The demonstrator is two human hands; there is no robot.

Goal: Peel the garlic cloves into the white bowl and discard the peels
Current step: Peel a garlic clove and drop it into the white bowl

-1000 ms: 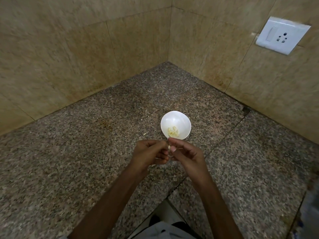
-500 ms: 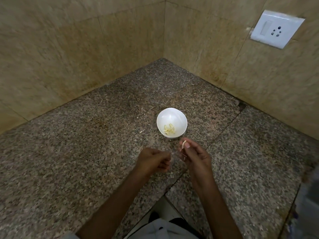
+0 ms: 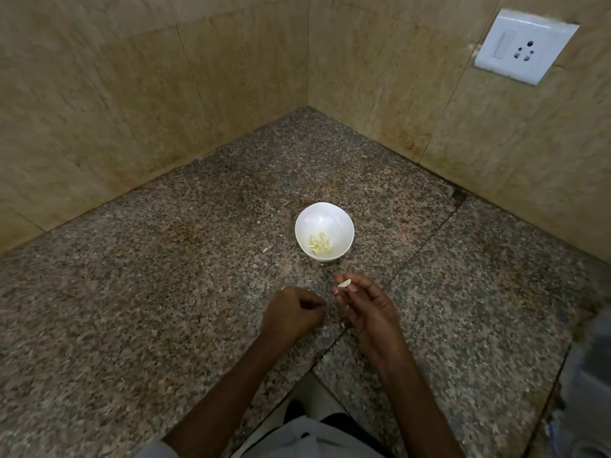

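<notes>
Garlic clove (image 3: 344, 283) pinched in right hand (image 3: 368, 312), left hand (image 3: 292, 314) a closed fist alongside.

Curls the left hand (image 3: 292, 314) into a fist, knuckles up, anything inside hidden. Pinches a garlic clove (image 3: 344, 283) at the fingertips of the right hand (image 3: 368, 309), other fingers loosely bent beneath. Holds both hands just apart.

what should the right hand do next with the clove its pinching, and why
Probably carry the garlic clove forward and drop it into the white bowl. The right hand pinches it at the fingertips, it looks pale and bare of skin, and it sits just short of the bowl, which holds other peeled cloves. The left hand is curled and apart from it.
</notes>
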